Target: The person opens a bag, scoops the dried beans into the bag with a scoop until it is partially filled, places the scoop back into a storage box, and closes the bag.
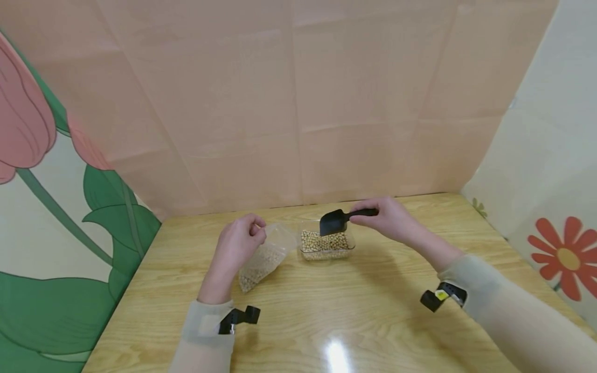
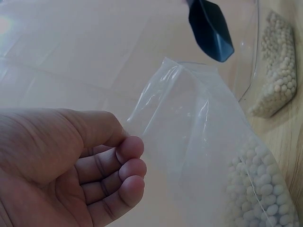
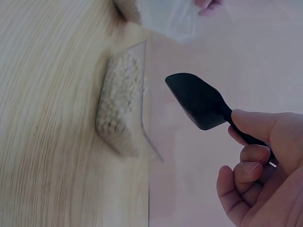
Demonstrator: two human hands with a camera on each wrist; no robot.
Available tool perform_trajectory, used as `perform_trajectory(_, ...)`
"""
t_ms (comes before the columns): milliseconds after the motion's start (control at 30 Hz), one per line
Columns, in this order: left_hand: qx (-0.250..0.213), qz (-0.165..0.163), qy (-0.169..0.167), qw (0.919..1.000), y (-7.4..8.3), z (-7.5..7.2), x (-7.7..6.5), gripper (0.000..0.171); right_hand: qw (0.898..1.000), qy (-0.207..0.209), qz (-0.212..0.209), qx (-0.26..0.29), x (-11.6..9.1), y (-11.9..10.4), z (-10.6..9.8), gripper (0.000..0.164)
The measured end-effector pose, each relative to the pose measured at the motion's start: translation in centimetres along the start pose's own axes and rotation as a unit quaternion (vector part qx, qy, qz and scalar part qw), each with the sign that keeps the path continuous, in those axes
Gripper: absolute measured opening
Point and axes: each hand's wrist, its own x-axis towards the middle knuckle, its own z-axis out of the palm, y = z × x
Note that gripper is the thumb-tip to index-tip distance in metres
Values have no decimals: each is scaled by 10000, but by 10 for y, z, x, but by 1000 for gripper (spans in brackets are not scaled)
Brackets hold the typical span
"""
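Between thumb and forefinger, my left hand (image 1: 238, 239) pinches the top edge of a clear plastic bag (image 2: 180, 109). Pale round beans (image 2: 260, 189) fill the bag's lower part, which rests on the table. My right hand (image 1: 389, 220) grips a small black scoop (image 1: 333, 223) by its handle. The scoop's head hangs above a clear rectangular container (image 1: 326, 254) that holds more of the beans. In the right wrist view the scoop (image 3: 196, 99) is tilted, and whether anything lies inside it cannot be told. Bag and container stand side by side.
The wooden table (image 1: 364, 321) runs back to a wall covered with a pinkish sheet (image 1: 298, 103). Painted flowers mark the walls on the left and right. Each wrist wears a black strap with a small camera (image 1: 431, 300).
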Motion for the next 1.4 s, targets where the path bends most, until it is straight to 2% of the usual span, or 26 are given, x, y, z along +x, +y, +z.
perform_trajectory(300, 9, 14, 7, 10000, 0, -1, -1, 18, 9991, -315, 68, -273, 2, 11, -5, 28)
perform_trajectory(467, 43, 8, -4, 10000, -1, -1, -2, 18, 9970, -412, -18, -654, 4, 12, -6, 28)
perform_trajectory(667, 32, 3, -12, 10000, -1, -2, -3, 19, 9933, -596, -140, -978, 9, 8, -6, 27)
perform_trajectory(1000, 42, 15, -7, 10000, -3, -2, -4, 20, 9865, -893, -2, -1372, 13, -7, -2, 21)
perform_trajectory(1200, 26, -11, 1, 10000, -4, -2, -4, 21, 9848, -935, 70, -1464, 15, -10, 3, 19)
perform_trajectory(1400, 25, -70, -22, 10000, -3, -2, -4, 21, 9855, -1080, 220, -1286, 17, -2, 9, 19)
